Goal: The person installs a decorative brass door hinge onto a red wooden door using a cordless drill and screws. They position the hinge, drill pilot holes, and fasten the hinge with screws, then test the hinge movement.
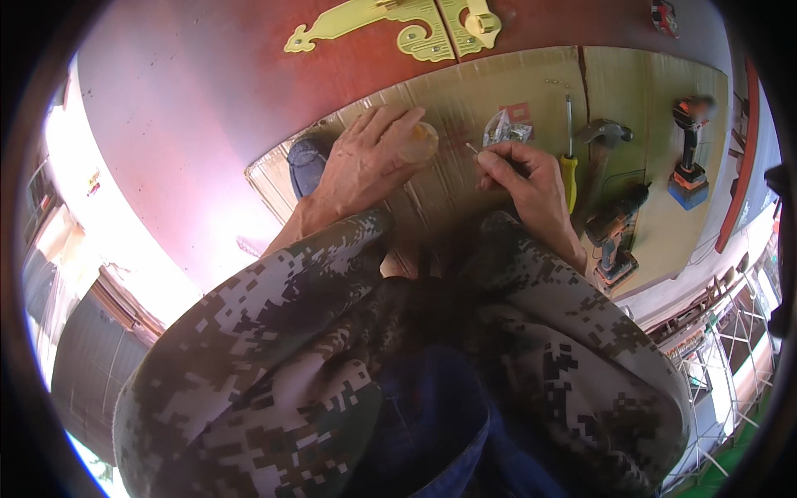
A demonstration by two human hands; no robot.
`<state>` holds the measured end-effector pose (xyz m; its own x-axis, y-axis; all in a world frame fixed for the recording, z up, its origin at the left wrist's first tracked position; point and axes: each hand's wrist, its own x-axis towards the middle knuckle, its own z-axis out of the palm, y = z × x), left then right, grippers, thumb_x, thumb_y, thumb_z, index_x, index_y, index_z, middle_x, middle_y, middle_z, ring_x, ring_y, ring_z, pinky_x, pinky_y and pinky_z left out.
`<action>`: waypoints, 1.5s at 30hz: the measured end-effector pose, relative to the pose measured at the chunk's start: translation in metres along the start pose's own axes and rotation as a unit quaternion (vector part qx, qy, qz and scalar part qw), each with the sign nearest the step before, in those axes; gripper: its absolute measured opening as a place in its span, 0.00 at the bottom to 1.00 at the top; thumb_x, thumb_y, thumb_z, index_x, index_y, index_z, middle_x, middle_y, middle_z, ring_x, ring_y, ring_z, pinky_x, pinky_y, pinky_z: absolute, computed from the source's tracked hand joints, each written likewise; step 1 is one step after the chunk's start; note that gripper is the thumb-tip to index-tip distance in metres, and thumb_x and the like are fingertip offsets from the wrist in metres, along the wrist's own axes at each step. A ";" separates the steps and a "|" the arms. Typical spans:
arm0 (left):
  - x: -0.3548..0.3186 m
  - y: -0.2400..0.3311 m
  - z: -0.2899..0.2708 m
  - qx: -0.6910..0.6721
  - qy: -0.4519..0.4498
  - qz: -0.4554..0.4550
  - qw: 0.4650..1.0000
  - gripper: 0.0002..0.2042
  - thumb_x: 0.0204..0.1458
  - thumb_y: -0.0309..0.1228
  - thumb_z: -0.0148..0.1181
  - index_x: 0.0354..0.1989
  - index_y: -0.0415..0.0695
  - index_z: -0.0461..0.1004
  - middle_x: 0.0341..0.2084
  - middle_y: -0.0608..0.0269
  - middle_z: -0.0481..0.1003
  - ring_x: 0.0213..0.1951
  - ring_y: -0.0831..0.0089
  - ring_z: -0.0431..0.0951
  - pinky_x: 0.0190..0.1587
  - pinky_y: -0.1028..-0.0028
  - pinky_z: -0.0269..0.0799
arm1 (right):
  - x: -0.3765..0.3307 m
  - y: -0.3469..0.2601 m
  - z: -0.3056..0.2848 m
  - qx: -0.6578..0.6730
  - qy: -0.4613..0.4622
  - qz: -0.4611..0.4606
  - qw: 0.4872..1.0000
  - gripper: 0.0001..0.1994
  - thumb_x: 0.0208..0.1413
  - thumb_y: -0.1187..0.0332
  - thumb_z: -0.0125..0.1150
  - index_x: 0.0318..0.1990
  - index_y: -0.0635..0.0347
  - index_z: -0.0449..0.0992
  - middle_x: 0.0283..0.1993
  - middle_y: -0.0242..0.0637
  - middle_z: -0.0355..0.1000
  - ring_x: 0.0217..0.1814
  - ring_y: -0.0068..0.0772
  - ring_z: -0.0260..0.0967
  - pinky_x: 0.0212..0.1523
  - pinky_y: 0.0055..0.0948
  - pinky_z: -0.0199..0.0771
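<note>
My right hand (pixel 529 177) pinches a thin piece (pixel 472 149) too small to identify; my left hand (pixel 363 164) partly hides a translucent container (pixel 420 143); the top edge crops the gold hinge (pixel 419 15).

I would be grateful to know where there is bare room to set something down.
The cardboard is bare between hammer and upper drill, and in a strip between hinge and bag. It is crowded beside the right hand, with screwdriver, hammer and lower drill.

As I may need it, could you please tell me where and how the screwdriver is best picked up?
Probably its yellow handle, from above on the near side: it is thick and lies nearer, while the thin shaft points away.
</note>
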<state>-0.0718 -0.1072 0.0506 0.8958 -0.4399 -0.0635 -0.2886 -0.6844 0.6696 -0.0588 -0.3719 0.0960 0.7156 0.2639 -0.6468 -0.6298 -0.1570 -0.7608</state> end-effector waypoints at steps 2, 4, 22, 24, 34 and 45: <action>0.000 0.002 -0.001 0.027 -0.001 -0.010 1.000 0.40 0.40 0.34 0.77 0.66 0.43 0.67 0.57 0.52 0.71 0.57 0.49 0.73 0.58 0.57 0.73 | -0.002 -0.004 0.002 0.053 0.008 0.008 0.999 0.12 0.66 0.66 0.63 0.44 0.70 0.82 0.34 0.31 0.78 0.34 0.20 0.74 0.38 0.22 0.77; 0.001 0.015 -0.008 0.047 0.011 -0.040 0.998 0.40 0.42 0.36 0.76 0.67 0.44 0.65 0.56 0.52 0.71 0.56 0.49 0.73 0.58 0.55 0.71 | -0.002 -0.003 0.007 0.119 -0.005 0.036 0.992 0.13 0.68 0.66 0.60 0.45 0.70 0.81 0.34 0.31 0.77 0.35 0.19 0.73 0.42 0.22 0.77; 0.053 0.055 -0.032 -0.546 0.002 -0.291 0.786 0.10 0.66 0.29 0.59 0.48 0.33 0.78 0.34 0.60 0.82 0.37 0.75 0.82 0.41 0.76 0.79 | 0.048 0.010 -0.050 -0.356 0.316 -0.209 0.854 0.08 0.58 0.68 0.67 0.44 0.55 0.83 0.41 0.35 0.77 0.42 0.43 0.75 0.44 0.36 0.75; 0.052 0.050 -0.034 -0.538 -0.030 -0.302 0.786 0.11 0.66 0.29 0.59 0.48 0.33 0.77 0.33 0.60 0.82 0.35 0.74 0.83 0.42 0.76 0.80 | 0.065 0.017 -0.067 -0.439 0.333 -0.285 0.785 0.08 0.56 0.69 0.68 0.43 0.53 0.83 0.43 0.34 0.75 0.45 0.46 0.74 0.45 0.40 0.75; 0.059 0.049 -0.040 -0.533 -0.025 -0.242 0.811 0.10 0.66 0.26 0.58 0.48 0.31 0.77 0.34 0.58 0.83 0.37 0.74 0.83 0.44 0.74 0.80 | 0.091 0.007 -0.083 -0.553 0.242 -0.322 0.729 0.03 0.58 0.70 0.64 0.38 0.56 0.78 0.41 0.34 0.71 0.46 0.44 0.73 0.42 0.43 0.77; 0.066 0.067 -0.058 -0.450 -0.017 -0.252 0.856 0.12 0.65 0.23 0.58 0.53 0.30 0.77 0.41 0.56 0.84 0.42 0.73 0.84 0.50 0.74 0.80 | 0.030 -0.062 -0.003 0.118 0.049 -0.119 0.985 0.09 0.63 0.70 0.67 0.44 0.68 0.79 0.38 0.35 0.79 0.38 0.23 0.77 0.43 0.24 0.78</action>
<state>-0.0121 -0.1483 0.1346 0.8150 -0.2479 -0.5237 0.5234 -0.0728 0.8490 0.0022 -0.3567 0.1237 0.8702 0.1723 -0.4617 -0.4843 0.1263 -0.8657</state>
